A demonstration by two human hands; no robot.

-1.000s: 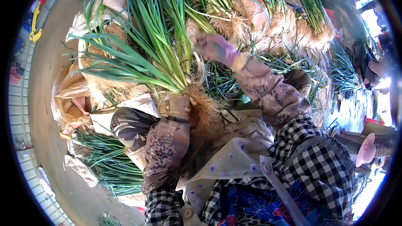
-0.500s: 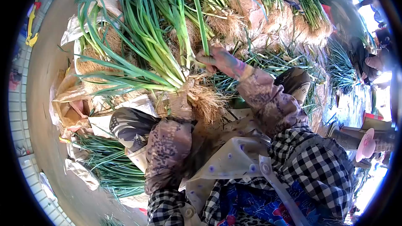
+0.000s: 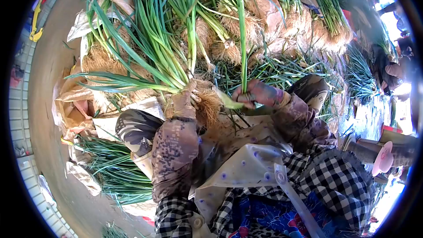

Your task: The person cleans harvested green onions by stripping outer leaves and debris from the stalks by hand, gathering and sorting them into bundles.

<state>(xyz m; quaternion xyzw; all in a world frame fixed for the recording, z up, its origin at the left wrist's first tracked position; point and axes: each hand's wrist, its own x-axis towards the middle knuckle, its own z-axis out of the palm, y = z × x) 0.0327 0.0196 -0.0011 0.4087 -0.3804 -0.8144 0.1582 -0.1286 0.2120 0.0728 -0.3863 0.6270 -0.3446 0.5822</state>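
Observation:
A bunch of green onions (image 3: 169,68) lies across my left hand (image 3: 183,99), closed around the white lower stalks. Their tan roots (image 3: 208,105) hang out to the right of that hand, over my lap. To the right, my right hand (image 3: 260,94) is closed on a long green onion leaf (image 3: 242,31) that rises straight up out of the fist. A pale, broad leaf end sticks out on the left of this fist, apart from the bunch. Part of my left hand's fingers is hidden behind the stalks.
More green onions with rooty ends (image 3: 227,53) lie in rows ahead. Loose leaf scraps (image 3: 282,70) cover the ground beyond my right hand. Another pile of green onions (image 3: 116,172) lies by my left knee. A person (image 3: 392,70) sits at the far right.
My right hand has moved right and toward me, away from the bunch, with the leaf in it. My left hand still holds the bunch, almost in the same place.

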